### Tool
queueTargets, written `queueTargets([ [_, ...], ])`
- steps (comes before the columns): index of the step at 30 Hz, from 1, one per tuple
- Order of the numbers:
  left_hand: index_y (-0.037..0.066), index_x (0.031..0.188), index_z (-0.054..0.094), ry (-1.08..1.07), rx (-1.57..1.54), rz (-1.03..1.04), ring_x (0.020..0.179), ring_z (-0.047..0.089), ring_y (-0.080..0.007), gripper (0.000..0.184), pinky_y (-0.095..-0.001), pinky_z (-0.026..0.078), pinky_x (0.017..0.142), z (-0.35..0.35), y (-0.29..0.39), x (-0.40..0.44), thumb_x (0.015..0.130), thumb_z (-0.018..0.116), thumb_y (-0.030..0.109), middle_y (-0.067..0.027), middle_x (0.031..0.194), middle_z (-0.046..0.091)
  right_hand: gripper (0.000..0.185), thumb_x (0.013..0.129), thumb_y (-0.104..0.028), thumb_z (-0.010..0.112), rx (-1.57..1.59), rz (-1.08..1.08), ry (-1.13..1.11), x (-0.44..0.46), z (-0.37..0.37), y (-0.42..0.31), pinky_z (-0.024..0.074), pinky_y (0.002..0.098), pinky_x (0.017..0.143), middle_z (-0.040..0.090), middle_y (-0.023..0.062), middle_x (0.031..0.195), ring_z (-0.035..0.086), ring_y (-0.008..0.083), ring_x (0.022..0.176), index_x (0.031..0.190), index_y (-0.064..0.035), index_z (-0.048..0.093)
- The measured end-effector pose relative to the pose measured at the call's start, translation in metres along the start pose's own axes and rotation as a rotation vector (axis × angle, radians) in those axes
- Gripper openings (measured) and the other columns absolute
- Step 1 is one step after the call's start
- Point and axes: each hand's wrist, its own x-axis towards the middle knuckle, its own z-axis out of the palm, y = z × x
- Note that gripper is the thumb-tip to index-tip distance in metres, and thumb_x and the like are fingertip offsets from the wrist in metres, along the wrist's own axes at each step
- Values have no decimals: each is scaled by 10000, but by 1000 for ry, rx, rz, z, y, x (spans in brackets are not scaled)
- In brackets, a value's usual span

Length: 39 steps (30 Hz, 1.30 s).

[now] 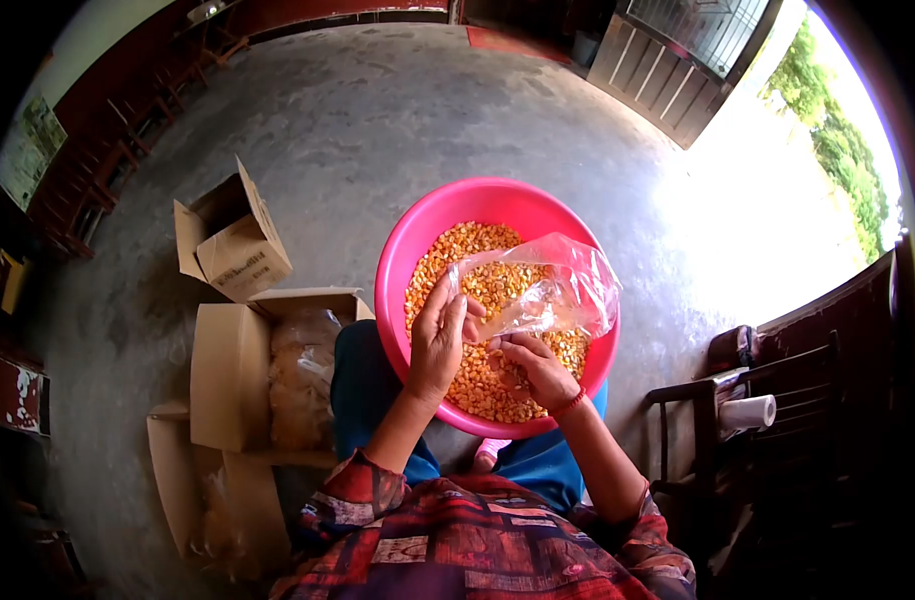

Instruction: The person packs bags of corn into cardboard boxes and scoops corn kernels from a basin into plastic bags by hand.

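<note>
A clear plastic bag (577,290) spreads over a pink basin (395,275) of loose yellow-orange corn kernels (472,240). My left hand (439,335) is closed on the bag's left end, with the thumb upward. Just under the bag's lower edge, my right hand (539,375) has its fingers curled together above the corn. Whether those fingers pinch the bag's edge or kernels is hidden. The bag looks crumpled and see-through, with corn showing behind it. The basin sits between my knees.
To the left are an open cardboard box (232,375) beside filled plastic bags (302,380), a lower box (177,480) and a farther box (242,255). A wooden chair (677,400) with a white paper roll (747,412) stands at right. Concrete floor (377,110) surrounds the basin.
</note>
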Motion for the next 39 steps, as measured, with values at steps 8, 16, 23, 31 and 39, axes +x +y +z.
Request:
queueTargets([
  [8, 34, 1314, 377, -4, 19, -3, 620, 466, -49, 383, -173, 409, 588, 1, 3, 1, 942, 386, 127, -28, 819, 553, 214, 943, -247, 438, 186, 112, -260, -1, -1, -61, 184, 174, 368, 397, -44, 603, 279, 22, 419, 876, -67, 531],
  [16, 63, 1346, 346, -34, -15, -6, 607, 454, -38, 409, -163, 405, 575, -3, -3, -1, 947, 381, 145, -29, 820, 556, 191, 888, -136, 457, -483, -151, 186, 98, -52, -70, 311, 223, 397, 419, -25, 534, 383, 67, 430, 939, -38, 612],
  [23, 81, 1352, 339, -42, -17, 60, 606, 468, -36, 419, -170, 425, 569, -1, -7, 3, 940, 406, 119, -35, 812, 573, 160, 827, -30, 432, -170, -68, 174, 91, -62, -96, 209, 213, 377, 340, -51, 517, 281, 42, 399, 861, -17, 588],
  [31, 83, 1365, 313, -36, -58, 70, 621, 454, -27, 436, -164, 417, 572, 12, 0, 7, 937, 391, 107, -25, 825, 576, 221, 833, -58, 505, -192, -348, 47, 89, -62, -70, 408, 239, 695, 598, 58, 951, 512, 132, 819, 1035, -17, 584],
  [39, 65, 1371, 284, -66, -18, -23, 618, 486, -39, 477, -165, 433, 579, 5, 5, 13, 915, 420, 88, -44, 841, 583, 382, 781, -98, 613, -1083, -680, -70, 37, -56, -74, 419, 369, 897, 546, 148, 1118, 508, 311, 1067, 1151, -66, 522],
])
